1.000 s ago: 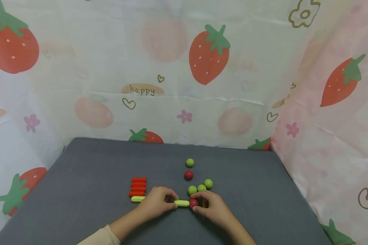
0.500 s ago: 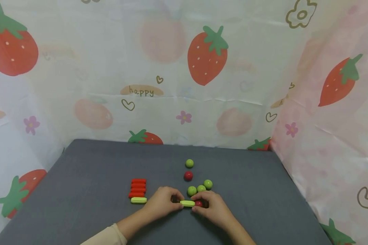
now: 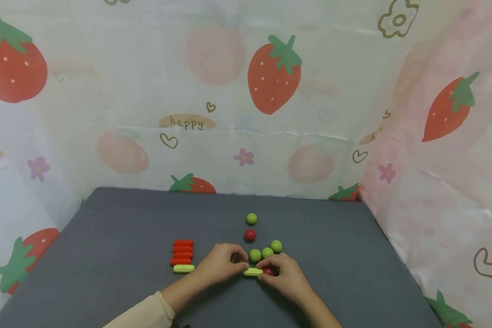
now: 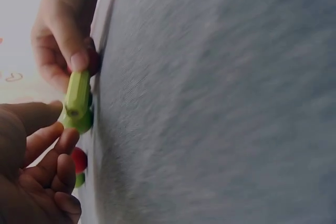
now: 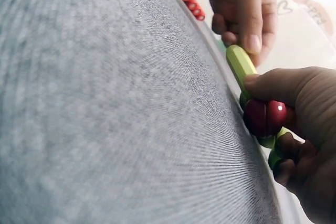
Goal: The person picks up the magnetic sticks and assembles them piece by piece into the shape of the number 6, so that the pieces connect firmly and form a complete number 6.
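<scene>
My right hand (image 3: 284,276) pinches a yellow-green toy stick (image 3: 253,272) near its right end, with the thumb along it. A red ball (image 5: 265,116) sits at that end, partly covered by the right fingers in the head view. My left hand (image 3: 223,264) is at the stick's left end. Its thumb and fingers are parted there, and in the left wrist view the end of the stick (image 4: 77,95) shows beyond them. Whether a left fingertip still touches the stick is hard to tell.
Several red sticks (image 3: 183,249) lie in a row on the grey table (image 3: 127,273), with another yellow-green stick (image 3: 183,269) in front. Behind the hands are several green balls (image 3: 267,253). Farther back lie a red ball (image 3: 250,235) and a green ball (image 3: 251,219).
The stick and red ball have shifted slightly right. My left hand followed, then its fingers parted at the stick's end. The right fingers now pinch the stick rather than only the ball.
</scene>
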`<state>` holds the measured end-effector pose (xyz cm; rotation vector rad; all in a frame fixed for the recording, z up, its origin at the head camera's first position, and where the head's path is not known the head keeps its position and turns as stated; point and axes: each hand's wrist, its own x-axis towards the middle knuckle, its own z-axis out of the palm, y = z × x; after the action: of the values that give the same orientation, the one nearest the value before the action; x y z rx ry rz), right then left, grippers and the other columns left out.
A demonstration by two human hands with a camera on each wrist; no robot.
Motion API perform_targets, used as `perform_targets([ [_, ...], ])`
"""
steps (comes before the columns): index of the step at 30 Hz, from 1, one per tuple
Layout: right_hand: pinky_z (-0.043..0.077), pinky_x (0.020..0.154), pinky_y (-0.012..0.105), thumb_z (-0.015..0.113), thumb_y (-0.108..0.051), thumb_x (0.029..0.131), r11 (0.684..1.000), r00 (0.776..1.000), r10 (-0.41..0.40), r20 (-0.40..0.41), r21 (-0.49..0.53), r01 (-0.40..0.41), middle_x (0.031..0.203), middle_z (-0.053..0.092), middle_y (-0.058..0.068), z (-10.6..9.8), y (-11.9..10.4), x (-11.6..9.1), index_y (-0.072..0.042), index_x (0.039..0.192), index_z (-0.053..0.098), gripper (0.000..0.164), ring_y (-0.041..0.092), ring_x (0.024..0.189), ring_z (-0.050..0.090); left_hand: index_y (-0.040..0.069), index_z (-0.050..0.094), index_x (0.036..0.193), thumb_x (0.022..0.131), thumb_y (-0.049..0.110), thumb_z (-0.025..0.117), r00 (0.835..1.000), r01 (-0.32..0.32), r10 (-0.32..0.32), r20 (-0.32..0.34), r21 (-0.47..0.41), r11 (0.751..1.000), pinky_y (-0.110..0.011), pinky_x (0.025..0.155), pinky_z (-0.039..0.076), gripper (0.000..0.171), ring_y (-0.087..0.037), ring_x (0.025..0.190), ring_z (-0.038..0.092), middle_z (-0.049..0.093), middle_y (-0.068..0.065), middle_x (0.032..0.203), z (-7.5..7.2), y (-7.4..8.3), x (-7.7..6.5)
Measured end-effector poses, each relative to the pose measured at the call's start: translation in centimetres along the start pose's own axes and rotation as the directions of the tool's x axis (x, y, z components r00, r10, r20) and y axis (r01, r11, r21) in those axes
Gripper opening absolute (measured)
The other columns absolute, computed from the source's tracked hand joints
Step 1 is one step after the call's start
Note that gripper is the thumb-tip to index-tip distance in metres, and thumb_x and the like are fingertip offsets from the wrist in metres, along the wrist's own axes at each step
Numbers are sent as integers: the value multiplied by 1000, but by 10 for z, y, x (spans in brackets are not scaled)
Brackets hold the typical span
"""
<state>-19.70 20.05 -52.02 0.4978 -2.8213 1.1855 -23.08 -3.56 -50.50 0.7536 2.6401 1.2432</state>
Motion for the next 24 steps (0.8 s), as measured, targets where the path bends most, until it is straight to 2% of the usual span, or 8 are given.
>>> perform_targets([
  [5,44,73,24,90,-24,78,1000,1000,-5,-16,-1,5,93,70,-18,0,0,-1,-33,96,80,22,7,83,52,16,75,108,91,26,79,1000,-2,2,-23,26,1000,-30,74,53,21,-6,83,64,73,7,99,-3,0,15],
  [10,44,73,23,90,-24,79,1000,1000,-5,-10,14,6,93,69,-17,-1,-1,-1,-32,96,80,21,6,83,52,13,75,116,90,28,80,1000,-22,22,2,23,1000,-32,78,56,30,-11,92,68,74,1,109,-1,0,24],
  [17,44,74,24,90,-25,78,1000,1000,-3,0,26,3,94,70,-16,0,1,-1,-31,96,80,21,6,85,53,14,75,115,89,28,82,999,-26,23,37,59,998,-31,77,54,31,-13,93,69,75,3,105,5,1,30],
  [24,44,73,24,90,-26,79,1000,1000,3,7,28,-3,94,69,-15,-1,4,0,-33,96,80,21,7,83,54,16,76,114,89,27,82,999,-26,25,21,58,998,-28,75,52,28,-11,90,67,74,4,103,4,-2,29],
])
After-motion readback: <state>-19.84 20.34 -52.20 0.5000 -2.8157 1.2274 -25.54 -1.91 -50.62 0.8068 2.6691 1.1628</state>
